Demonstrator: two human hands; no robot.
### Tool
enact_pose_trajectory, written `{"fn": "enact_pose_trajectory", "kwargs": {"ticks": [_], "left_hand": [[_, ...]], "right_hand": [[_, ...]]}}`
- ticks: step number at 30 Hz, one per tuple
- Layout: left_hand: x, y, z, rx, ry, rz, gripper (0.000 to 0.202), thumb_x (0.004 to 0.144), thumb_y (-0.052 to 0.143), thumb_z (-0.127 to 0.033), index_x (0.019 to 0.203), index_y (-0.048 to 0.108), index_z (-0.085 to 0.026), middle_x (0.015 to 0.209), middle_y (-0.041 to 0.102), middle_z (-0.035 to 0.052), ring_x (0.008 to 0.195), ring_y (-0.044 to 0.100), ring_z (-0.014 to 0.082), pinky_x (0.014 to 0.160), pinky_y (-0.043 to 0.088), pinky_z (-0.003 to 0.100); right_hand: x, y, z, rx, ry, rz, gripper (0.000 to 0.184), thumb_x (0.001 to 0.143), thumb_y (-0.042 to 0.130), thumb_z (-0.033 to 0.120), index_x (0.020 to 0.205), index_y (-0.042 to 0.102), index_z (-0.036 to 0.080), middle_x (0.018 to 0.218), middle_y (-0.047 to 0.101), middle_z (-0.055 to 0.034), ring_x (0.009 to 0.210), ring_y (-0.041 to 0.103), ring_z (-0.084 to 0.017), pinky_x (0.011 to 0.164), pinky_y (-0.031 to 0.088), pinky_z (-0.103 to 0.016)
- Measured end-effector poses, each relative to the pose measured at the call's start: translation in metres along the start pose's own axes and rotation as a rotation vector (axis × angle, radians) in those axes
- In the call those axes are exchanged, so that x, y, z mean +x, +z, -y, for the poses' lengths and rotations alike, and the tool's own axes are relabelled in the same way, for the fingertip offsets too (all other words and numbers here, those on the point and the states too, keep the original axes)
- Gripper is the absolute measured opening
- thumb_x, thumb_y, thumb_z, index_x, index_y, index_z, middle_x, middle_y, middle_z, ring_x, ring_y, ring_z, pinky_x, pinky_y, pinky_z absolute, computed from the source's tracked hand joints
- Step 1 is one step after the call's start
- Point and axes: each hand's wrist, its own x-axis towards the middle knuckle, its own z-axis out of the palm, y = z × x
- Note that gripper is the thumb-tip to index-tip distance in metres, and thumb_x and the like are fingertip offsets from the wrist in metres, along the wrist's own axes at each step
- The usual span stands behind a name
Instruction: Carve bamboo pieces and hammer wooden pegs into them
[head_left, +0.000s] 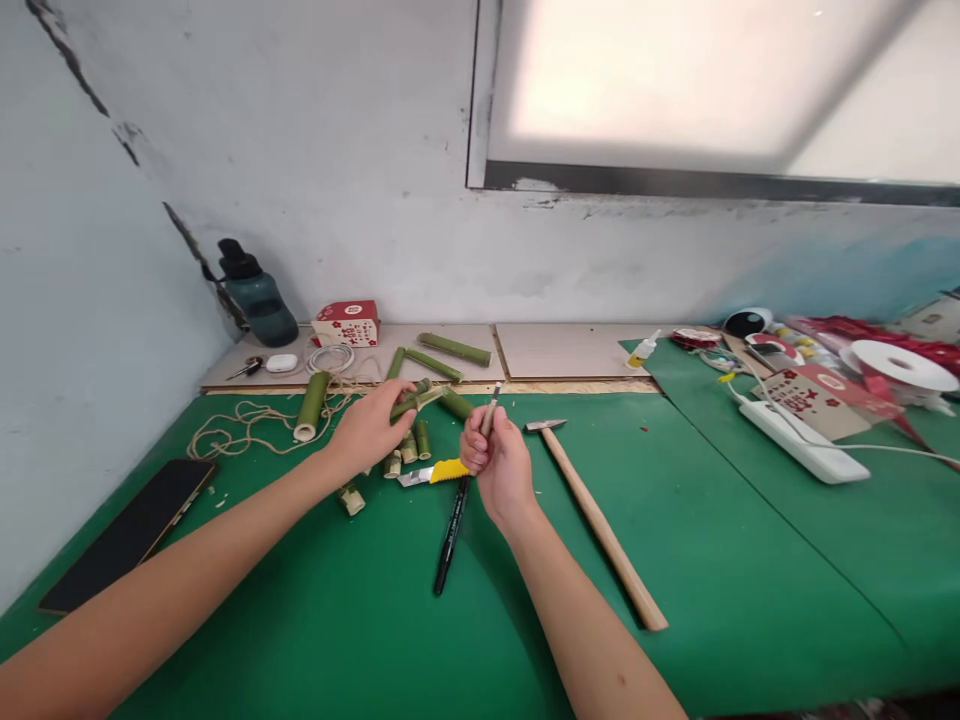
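Note:
My left hand (369, 428) reaches in among cut bamboo pieces, its fingers closed on a thin green bamboo piece (406, 406). My right hand (498, 462) is wrapped round the wooden handle of a small tool (491, 405), whose narrow metal tip points up and away; its exact kind is too small to make out. Between and below the hands lie short bamboo sections (423, 440), a yellow utility knife (442, 471) with its blade out, and a black marker pen (451, 540). A hammer (596, 520) with a wooden handle rests right of my right hand.
Longer bamboo pieces (454, 349) lie on the back board. Twine (240, 425) and a thick bamboo tube (311, 405) are left, beside a dark flat tablet-like slab (131, 530). A bottle (256, 295) stands by the wall. A power strip (802, 440) and ribbon spools (900, 365) sit right.

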Motion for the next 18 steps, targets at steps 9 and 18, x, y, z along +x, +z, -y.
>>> {"fn": "enact_pose_trajectory", "kwargs": {"ticks": [9,18], "left_hand": [[0.086,0.050,-0.044,0.018,0.033,-0.009,0.023,0.094,0.062,-0.031,0.114,0.067,-0.022,0.114,0.073,0.0091,0.114,0.065,0.0287,0.091,0.048,0.036],[0.102,0.011,0.033,0.066,-0.339,-0.058,0.028,0.085,0.071,-0.038,0.101,0.070,-0.015,0.113,0.074,0.0192,0.112,0.066,0.0351,0.095,0.048,0.041]], "right_hand": [[0.004,-0.005,-0.001,-0.034,-0.060,-0.125,0.049,0.084,0.069,0.066,0.076,0.049,0.022,0.059,0.032,0.0101,0.047,0.020,-0.005,0.045,0.014,-0.021],[0.002,-0.001,0.002,-0.071,-0.034,-0.160,0.049,0.084,0.069,0.067,0.076,0.050,0.021,0.059,0.033,0.0100,0.047,0.021,-0.005,0.044,0.016,-0.020]]}}
